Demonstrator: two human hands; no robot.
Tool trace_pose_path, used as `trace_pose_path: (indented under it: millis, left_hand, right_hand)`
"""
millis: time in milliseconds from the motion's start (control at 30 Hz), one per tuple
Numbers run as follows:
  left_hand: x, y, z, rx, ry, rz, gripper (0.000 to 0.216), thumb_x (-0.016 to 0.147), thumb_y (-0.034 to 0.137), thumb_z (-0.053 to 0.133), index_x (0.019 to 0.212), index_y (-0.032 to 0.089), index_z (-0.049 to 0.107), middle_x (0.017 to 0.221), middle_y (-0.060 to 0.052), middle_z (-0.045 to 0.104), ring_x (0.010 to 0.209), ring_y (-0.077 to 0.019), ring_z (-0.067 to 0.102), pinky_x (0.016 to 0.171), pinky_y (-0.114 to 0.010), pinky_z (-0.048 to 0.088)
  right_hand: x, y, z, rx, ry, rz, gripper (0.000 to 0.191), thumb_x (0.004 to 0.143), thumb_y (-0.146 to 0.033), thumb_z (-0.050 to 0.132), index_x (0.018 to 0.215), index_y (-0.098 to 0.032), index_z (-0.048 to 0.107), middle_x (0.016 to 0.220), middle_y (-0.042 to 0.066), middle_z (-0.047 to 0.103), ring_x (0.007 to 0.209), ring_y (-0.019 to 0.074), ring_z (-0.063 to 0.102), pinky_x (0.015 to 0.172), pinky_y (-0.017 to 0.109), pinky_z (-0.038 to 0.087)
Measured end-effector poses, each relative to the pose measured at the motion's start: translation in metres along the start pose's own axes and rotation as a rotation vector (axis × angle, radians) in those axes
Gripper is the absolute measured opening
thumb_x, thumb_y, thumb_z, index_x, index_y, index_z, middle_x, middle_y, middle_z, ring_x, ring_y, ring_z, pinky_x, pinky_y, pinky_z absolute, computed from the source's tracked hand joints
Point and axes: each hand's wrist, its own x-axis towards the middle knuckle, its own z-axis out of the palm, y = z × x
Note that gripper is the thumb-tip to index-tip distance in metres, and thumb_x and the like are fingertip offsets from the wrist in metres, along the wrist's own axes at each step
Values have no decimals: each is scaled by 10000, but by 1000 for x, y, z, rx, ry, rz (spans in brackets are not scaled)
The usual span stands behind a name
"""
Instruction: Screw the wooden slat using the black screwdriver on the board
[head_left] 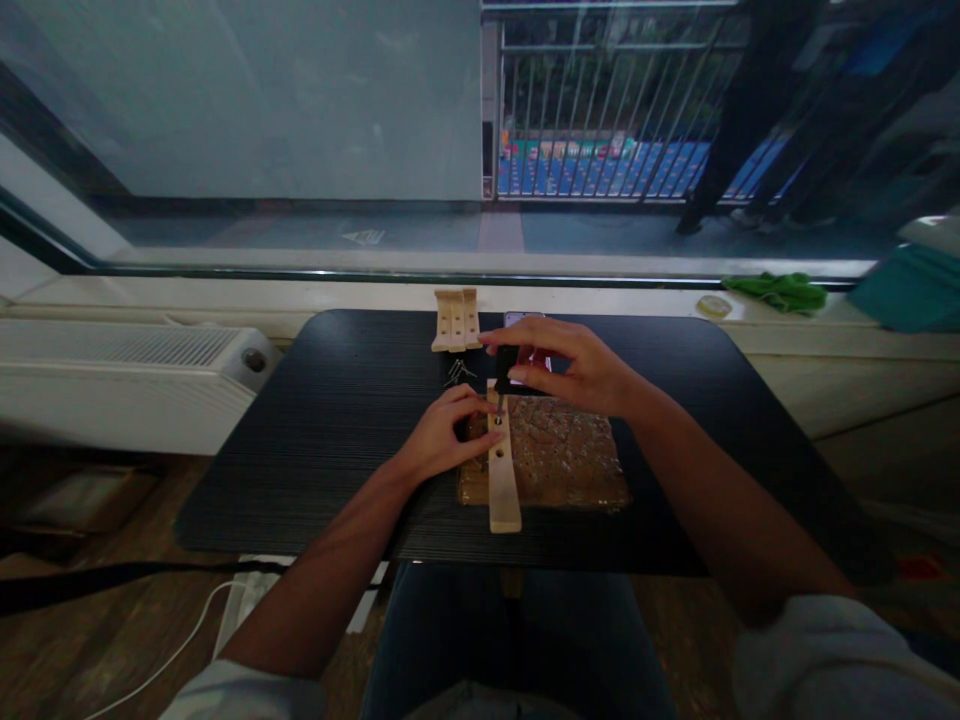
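Observation:
A pale wooden strip with holes lies across a brown block wrapped in clear film. My left hand grips the strip at its left edge, thumb and forefinger on either side of the upper hole. From above, my right hand holds a screwdriver by its black handle, fingers closed round it. The screwdriver's shaft points down at that upper hole; whether a screw sits under its tip is too small to tell. Several loose screws lie just beyond my left hand.
Several similar wooden strips stand together at the back of the black table. A phone lies partly behind my right hand. On the windowsill are a roll of tape and a green cloth. A white radiator is at left.

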Motion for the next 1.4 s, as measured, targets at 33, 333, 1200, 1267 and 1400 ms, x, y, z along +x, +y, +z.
trace_pose_path:
  millis: [33, 333, 1200, 1267, 1400]
  left_hand:
    - [0, 0, 0, -1, 0, -1, 240, 783, 329, 706, 962, 170, 695, 906, -49, 593, 891, -196, 578, 812, -348, 487]
    - [0, 0, 0, -5, -4, 1, 245, 787, 320, 706, 972, 159, 693, 907, -48, 582, 881, -190, 570, 790, -336, 482]
    - [0, -1, 0, 9, -12, -18, 245, 780, 330, 708, 968, 173, 695, 915, -49, 587, 879, -192, 577, 776, -324, 481]
    - [0, -1, 0, 12, -13, -19, 242, 779, 332, 707, 964, 177, 694, 912, -46, 588, 882, -193, 579, 782, -326, 483]
    - [0, -3, 0, 10, -13, -8, 251, 787, 352, 701, 972, 183, 689, 922, -44, 591, 899, -196, 580, 804, -339, 484]
  right_hand:
    - [0, -1, -2, 13, -15, 4, 374, 905, -204, 550, 1277, -225, 580, 1213, 69, 661, 895, 117, 617, 729, 254, 503]
    - [-4, 2, 0, 229, -89, 171, 488, 881, -109, 500, 1353, -231, 508, 1196, 54, 664, 588, 32, 516, 560, 188, 465]
    - [-2, 4, 13, 133, 152, 130, 296, 798, -264, 701, 1062, -164, 615, 817, -28, 582, 544, 28, 450, 490, 174, 379]
    - [-2, 5, 13, 137, 157, 129, 305, 792, -276, 707, 1058, -163, 608, 798, -37, 570, 540, 25, 440, 484, 172, 372]
    - [-2, 4, 14, 122, 159, 148, 302, 797, -285, 701, 1050, -160, 592, 784, -39, 549, 550, 29, 433, 491, 183, 371]
